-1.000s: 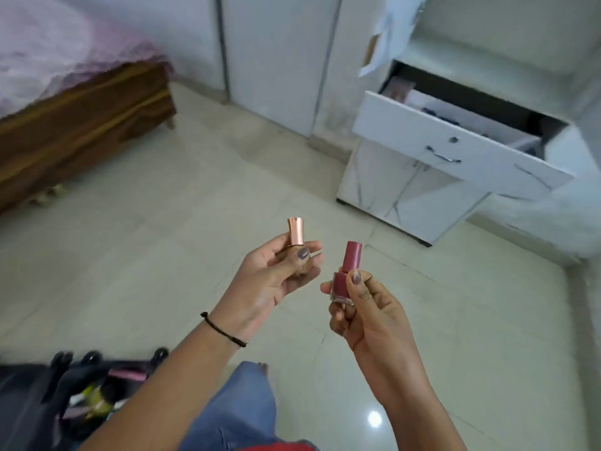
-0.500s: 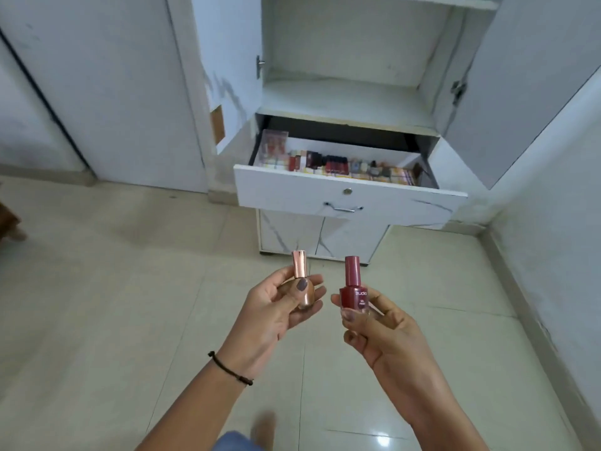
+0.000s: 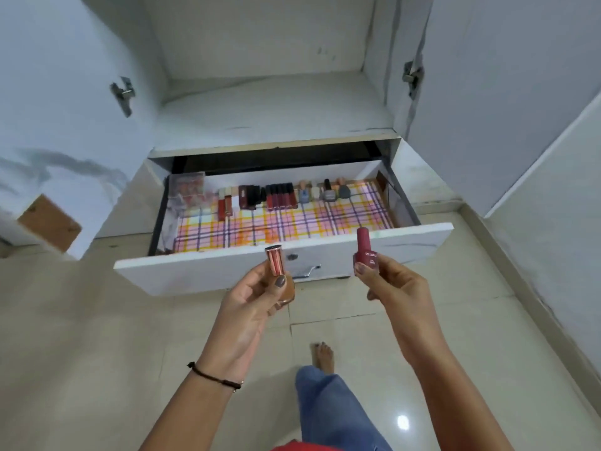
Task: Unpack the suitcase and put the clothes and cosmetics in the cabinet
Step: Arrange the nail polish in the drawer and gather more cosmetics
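The cabinet (image 3: 260,102) has come much nearer: its open drawer (image 3: 201,275), small in the upper right a second ago, now spans mid-frame, showing its plaid liner (image 3: 292,222) and row of cosmetics (image 3: 279,196). The suitcase has left the lower left. The left hand (image 3: 250,307) with the copper-capped bottle (image 3: 279,275) and the right hand (image 3: 393,288) with the red bottle (image 3: 364,252) have drawn apart. A bare foot (image 3: 323,354) now shows at bottom centre.

Both forearms (image 3: 182,415) are bare. A thin black cord bracelet (image 3: 214,376) circles the wrist of the left hand (image 3: 257,301), whose thumbnail (image 3: 280,281) is painted grey-brown. A blue denim trouser leg (image 3: 331,408) ends above a bare foot (image 3: 323,356) with dark-painted toenails. A red garment edge (image 3: 302,446) shows at the bottom.
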